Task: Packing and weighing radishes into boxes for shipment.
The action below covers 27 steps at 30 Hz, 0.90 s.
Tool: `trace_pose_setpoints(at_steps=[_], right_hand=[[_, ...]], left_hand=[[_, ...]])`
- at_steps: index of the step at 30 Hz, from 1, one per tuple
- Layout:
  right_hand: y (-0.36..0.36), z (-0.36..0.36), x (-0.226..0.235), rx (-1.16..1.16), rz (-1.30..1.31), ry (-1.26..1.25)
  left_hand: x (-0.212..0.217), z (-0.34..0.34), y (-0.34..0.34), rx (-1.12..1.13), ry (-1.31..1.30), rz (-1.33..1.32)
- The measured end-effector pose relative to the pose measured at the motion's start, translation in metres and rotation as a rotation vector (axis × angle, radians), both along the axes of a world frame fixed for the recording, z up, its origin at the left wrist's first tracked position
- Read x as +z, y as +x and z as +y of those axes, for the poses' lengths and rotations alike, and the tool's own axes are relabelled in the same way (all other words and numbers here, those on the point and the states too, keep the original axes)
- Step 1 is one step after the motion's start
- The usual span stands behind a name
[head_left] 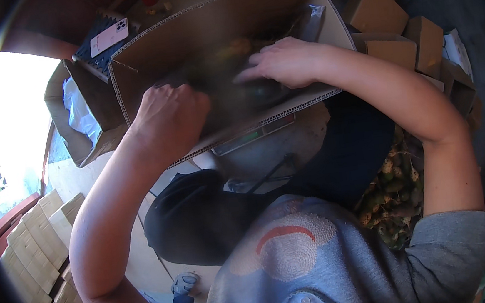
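My shirt point(379, 273) is grey with a red curve; my trousers point(185, 228) are dark. I see a brown box point(182, 27) and a pale pink phone point(108, 39).

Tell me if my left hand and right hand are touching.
Apart. In the head view, the dim inside of the open cardboard box shows between the left hand and the right hand.

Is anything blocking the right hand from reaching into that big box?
Nothing visible does: the right hand is over the open top of the cardboard box. Deeper inside is too dark and blurred to tell.
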State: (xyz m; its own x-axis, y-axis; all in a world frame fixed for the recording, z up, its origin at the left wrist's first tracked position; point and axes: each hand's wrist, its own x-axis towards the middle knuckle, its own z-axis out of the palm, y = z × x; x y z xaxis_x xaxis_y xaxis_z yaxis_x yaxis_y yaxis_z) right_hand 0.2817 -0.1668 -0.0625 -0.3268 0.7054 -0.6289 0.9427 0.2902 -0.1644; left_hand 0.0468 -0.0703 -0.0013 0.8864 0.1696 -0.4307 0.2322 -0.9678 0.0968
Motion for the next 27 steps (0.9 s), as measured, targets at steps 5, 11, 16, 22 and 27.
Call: trace_pose_setpoints(at_steps=[5, 11, 16, 22, 27], right_hand=[[0.058, -0.019, 0.035, 0.144, -0.436, 0.448], [0.063, -0.023, 0.048, 0.344, -0.606, 0.324], [0.058, -0.027, 0.067, 0.406, -0.450, 0.517], [0.047, -0.043, 0.055, -0.025, -0.125, 1.082], [0.024, -0.045, 0.057, -0.787, -0.104, 0.659]], left_hand=[[0.013, -0.006, -0.011, 0.071, -0.042, -0.008], [0.016, -0.009, -0.009, 0.132, -0.044, 0.016], [-0.001, -0.021, 0.021, 0.022, -0.035, -0.172], [0.022, -0.019, -0.006, -0.064, 0.069, -0.199], [0.033, -0.040, -0.039, 0.596, -0.336, -0.805]])
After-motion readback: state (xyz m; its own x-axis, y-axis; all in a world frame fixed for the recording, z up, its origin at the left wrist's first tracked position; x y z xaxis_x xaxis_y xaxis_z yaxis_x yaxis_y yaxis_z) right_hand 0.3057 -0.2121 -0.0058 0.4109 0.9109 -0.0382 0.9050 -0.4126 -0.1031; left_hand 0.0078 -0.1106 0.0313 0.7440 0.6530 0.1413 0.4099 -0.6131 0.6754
